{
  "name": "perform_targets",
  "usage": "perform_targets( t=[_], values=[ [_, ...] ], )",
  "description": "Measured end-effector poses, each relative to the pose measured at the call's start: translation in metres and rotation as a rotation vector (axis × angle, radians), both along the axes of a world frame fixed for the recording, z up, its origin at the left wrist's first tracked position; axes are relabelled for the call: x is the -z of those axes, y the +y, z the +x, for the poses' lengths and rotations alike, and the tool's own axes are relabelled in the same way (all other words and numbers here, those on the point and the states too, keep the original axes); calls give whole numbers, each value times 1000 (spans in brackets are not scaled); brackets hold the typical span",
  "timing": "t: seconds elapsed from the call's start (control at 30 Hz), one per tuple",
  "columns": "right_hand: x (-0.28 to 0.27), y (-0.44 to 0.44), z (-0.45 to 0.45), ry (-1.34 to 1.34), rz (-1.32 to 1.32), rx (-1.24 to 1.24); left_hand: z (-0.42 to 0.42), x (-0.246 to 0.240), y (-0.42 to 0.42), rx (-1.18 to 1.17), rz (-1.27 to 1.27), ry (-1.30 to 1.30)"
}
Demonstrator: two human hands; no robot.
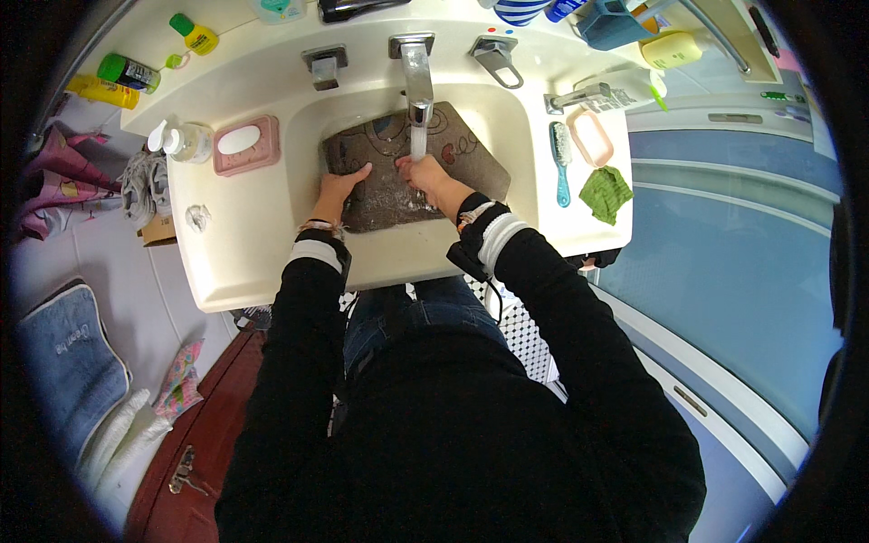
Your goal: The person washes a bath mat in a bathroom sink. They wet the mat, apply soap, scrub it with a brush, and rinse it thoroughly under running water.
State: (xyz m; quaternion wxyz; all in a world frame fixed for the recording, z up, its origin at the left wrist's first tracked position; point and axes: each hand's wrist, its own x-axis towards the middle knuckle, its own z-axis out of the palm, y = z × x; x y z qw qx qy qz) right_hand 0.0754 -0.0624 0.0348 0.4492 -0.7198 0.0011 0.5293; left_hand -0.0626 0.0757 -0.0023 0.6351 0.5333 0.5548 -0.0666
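Observation:
A brown-grey patterned mat lies wet in the white washbasin, with whitish suds or droplets on its lower part. Water runs from the chrome tap onto it. At the mat's left edge is my left hand, its thumb over the top surface and its other fingers hidden. Under the stream, my right hand rests on the mat with curled fingers. Whether it pinches the mat or anything else is hidden from above.
Left of the bowl are pump bottles and a pink soap dish with white soap. To the right lie a teal-handled brush, a pale pink dish and a green cloth. Chrome lever handles flank the tap.

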Motion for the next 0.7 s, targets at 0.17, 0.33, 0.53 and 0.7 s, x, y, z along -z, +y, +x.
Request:
perform_targets(
  t=[0.17,0.33,0.53,0.7],
  values=[
    [9,-11,-11,-140,-37,-148,-22,-20,-27,147,-140,-299],
    [9,-18,-26,-535,-8,-411,-9,-40,-39,-231,-214,-210],
    [-8,-14,-37,-884,152,-636,-42,-81,-18,-408,-166,-304],
    [-12,-16,-55,-954,253,-746,-67,-94,-13,-444,-147,-335]
  ],
)
